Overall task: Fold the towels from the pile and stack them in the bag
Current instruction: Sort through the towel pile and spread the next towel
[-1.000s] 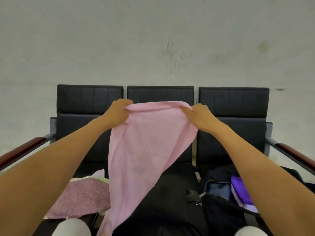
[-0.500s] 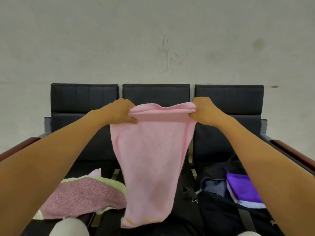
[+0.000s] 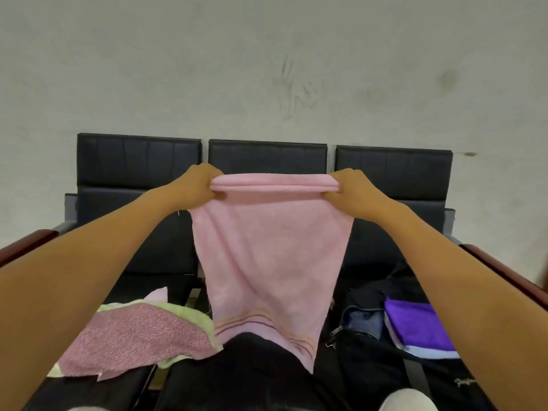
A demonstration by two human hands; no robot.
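Head view: L hand [image 3: 197, 185] & R hand [image 3: 353, 188] each pinch a top corner of the pink towel [image 3: 267, 256], held up doubled over the seats. Towel pile [image 3: 139, 333] at left; black bag [image 3: 370, 345] w/ purple towel [image 3: 415, 324] at right.

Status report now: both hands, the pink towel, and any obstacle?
Left hand and right hand: each grips a top corner. Pink towel hangs doubled. Nothing in the way.
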